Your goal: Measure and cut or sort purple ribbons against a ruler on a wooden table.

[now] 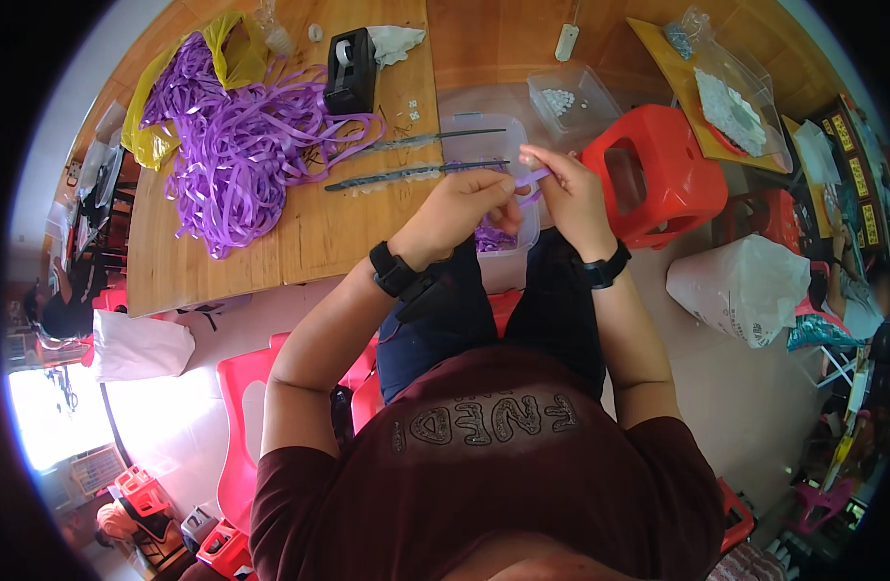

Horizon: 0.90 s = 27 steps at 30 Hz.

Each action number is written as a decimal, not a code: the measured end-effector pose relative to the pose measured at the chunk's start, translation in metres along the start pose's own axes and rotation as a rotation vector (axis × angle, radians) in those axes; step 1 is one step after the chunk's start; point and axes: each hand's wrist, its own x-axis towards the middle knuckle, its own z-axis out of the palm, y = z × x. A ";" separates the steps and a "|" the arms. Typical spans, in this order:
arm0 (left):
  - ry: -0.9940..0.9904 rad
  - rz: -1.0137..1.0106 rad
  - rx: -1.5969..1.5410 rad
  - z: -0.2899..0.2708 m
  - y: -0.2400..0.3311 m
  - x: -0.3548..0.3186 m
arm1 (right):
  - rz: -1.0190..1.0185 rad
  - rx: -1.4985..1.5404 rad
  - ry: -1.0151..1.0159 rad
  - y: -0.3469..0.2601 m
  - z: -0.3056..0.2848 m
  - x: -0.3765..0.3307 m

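A short piece of purple ribbon (532, 178) stretches between my two hands, above a clear plastic tub. My left hand (467, 208) is closed, with thumb and fingertips pinched at the ribbon's left end. My right hand (578, 201) pinches the ribbon from the other side, its fingers pointing up and inward. More purple ribbon pieces lie in the clear tub (461, 122) below, partly hidden by my hands. Left of my hands, two dark narrow strips, the nearer strip (387, 178) and the farther strip (435, 136), stick out past the table edge.
On the wooden table (319, 257) lies a big heap of purple ribbon (237, 145), spilling from a yellow bag (154, 136). A black tape dispenser (350, 73) stands beside it. At right are a red stool (658, 174), a clear box with white pieces (571, 97) and a white sack (740, 290).
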 end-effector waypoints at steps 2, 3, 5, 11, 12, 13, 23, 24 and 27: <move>0.029 0.031 0.013 0.005 -0.006 0.000 | -0.119 -0.096 0.005 0.015 -0.005 0.011; 0.042 0.156 0.268 0.007 -0.007 -0.002 | -0.121 -0.099 0.005 0.020 -0.006 0.017; 0.063 0.284 0.524 0.007 -0.005 -0.006 | -0.190 -0.209 -0.019 0.021 -0.005 0.032; -0.063 0.111 0.563 -0.003 0.013 -0.015 | -0.368 -0.324 -0.165 0.022 0.006 0.076; -0.034 0.104 0.599 -0.005 0.020 -0.017 | -0.373 -0.323 -0.206 0.022 0.008 0.083; -0.004 0.094 0.634 -0.008 0.026 -0.020 | -0.375 -0.323 -0.208 0.022 0.010 0.090; 0.165 0.644 1.213 -0.067 0.035 0.028 | -0.135 0.007 -0.500 0.069 0.046 0.127; 0.162 0.651 1.212 -0.066 0.033 0.035 | -0.136 0.077 -0.490 0.084 0.053 0.123; 0.129 0.591 1.368 -0.067 0.030 0.037 | 0.074 0.163 -0.573 0.083 0.074 0.110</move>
